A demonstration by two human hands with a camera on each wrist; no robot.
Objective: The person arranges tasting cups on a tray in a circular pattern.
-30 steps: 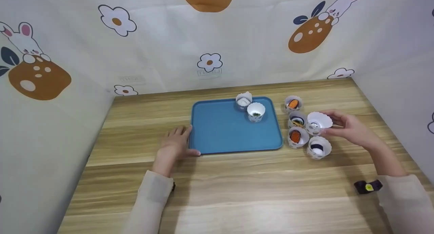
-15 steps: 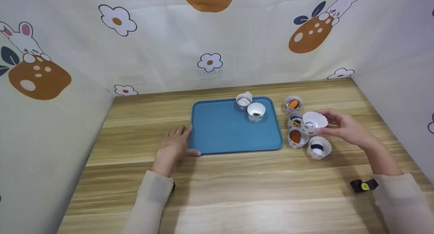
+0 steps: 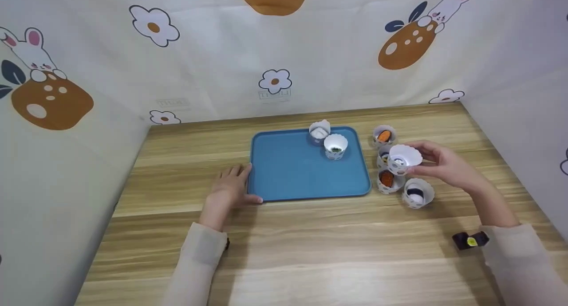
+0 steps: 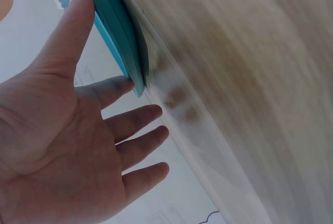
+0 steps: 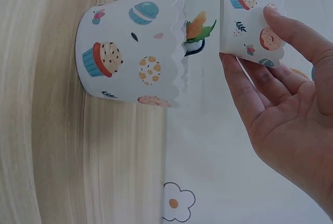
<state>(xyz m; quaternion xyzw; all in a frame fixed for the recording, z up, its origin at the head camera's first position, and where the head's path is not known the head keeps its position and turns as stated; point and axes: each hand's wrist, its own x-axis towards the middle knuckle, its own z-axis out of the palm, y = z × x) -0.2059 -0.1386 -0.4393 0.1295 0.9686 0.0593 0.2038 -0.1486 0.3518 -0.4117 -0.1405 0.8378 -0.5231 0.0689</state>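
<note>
My right hand [image 3: 443, 164] grips a white paper cupcake cup [image 3: 404, 158] by its side, thumb on one side and fingers on the other. In the right wrist view this cup [image 5: 250, 29] is printed with cupcakes and donuts and hangs above the table. Something small and pale lies inside it. Below and behind it, a cup [image 3: 382, 158] is partly hidden. My left hand [image 3: 228, 188] rests at the left edge of a blue tray [image 3: 293, 173]; in the left wrist view its fingers are extended, thumb and index finger touching the rim.
Two cups, one with white filling [image 3: 319, 133] and one with green bits [image 3: 336, 147], stand on the tray's back right. Right of the tray stand cups with an orange piece [image 3: 384, 136], red-topped sushi [image 3: 387, 179] and black-banded sushi [image 3: 416, 194]. A printed curtain [image 3: 213, 66] borders the table.
My right hand has carried the held cup a little to the left and slightly back, over the neighbouring cups. The left hand and tray have stayed in place.
</note>
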